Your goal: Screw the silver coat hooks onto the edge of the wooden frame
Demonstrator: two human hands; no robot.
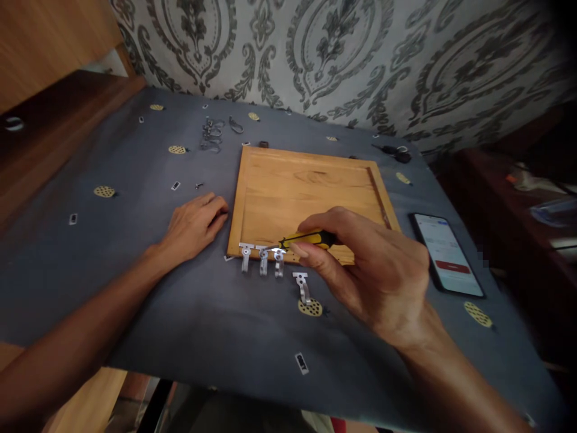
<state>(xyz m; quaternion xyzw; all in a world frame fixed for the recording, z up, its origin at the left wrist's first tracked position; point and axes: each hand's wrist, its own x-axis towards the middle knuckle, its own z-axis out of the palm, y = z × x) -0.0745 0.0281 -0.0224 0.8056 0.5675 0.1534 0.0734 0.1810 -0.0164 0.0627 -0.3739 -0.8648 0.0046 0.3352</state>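
A yellow and black screwdriver [311, 240] is gripped in my right hand [378, 270], thumb and fingers closed round its handle. Its shaft points left, and the tip is at the middle of three metal hooks, near a hook [263, 258] on the front edge of a framed wooden board [311, 192]. On either side of it are a left hook [246, 255] and a right hook [279, 260]. A loose hook [302, 287] lies on the cloth in front of the board. My left hand [196, 222] rests beside the board's left edge, fingers loosely bent, holding nothing.
Several more metal hooks [211, 133] lie behind the board to the left. Small screws [199, 186] sit beyond my left hand. A phone [447, 255] with a lit screen lies at the right, and a black-handled tool [396, 153] is at the back right.
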